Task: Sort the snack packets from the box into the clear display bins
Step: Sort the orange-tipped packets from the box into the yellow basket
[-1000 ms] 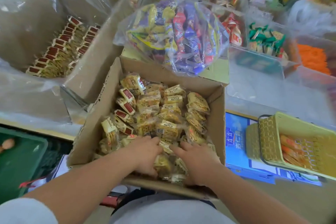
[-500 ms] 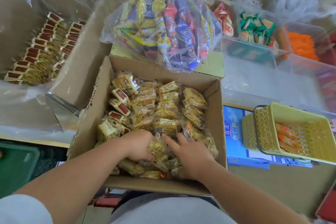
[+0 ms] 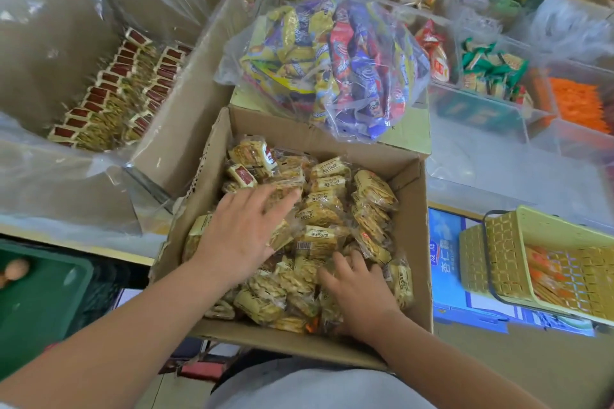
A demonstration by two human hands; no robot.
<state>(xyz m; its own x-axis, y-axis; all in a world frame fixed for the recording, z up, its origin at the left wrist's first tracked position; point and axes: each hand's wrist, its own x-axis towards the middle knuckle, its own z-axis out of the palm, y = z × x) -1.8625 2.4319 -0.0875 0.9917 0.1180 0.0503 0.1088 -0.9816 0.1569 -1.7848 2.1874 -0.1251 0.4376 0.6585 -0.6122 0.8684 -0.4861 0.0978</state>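
Note:
A brown cardboard box [image 3: 412, 242] sits in front of me, holding several yellow snack packets [image 3: 327, 214] in clear wrap, some with red labels. My left hand [image 3: 242, 232] lies flat on the packets in the middle of the box, fingers straight and spread toward the far side. My right hand [image 3: 360, 289] rests on the packets at the near right of the box, fingers loosely bent into the pile. A large clear display bin [image 3: 186, 129] at the left holds neat rows of the same red-labelled packets [image 3: 109, 100].
A clear bag of purple, yellow and red snacks [image 3: 335, 66] lies behind the box. Clear bins [image 3: 498, 109] with green, red and orange packets stand at the right back. A yellow basket [image 3: 545, 262] sits at the right, a green crate [image 3: 40, 302] at the lower left.
My left hand has moved from the near edge forward to the middle of the box and flattened out. My right hand stays at the near right of the pile.

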